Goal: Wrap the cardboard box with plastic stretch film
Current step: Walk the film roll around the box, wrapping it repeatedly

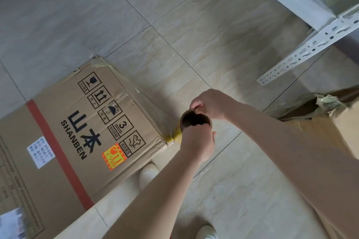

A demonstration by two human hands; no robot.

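A large brown cardboard box [77, 122] with black "SHANBEN" print, handling symbols and a red stripe stands on the tiled floor at the left. Clear stretch film [151, 106] runs along its right side towards the near corner. Just off that corner I hold the film roll [195, 120] upright and look down into its dark cardboard core. My left hand [198, 143] grips the roll's near rim. My right hand [209, 103] pinches its far rim.
A white slotted metal shelf post [307, 48] and shelf frame stand at the upper right. A second cardboard box with torn greenish film [318, 106] sits at the right. My white shoes [148, 174] stand close to the box. Papers lie at the bottom left.
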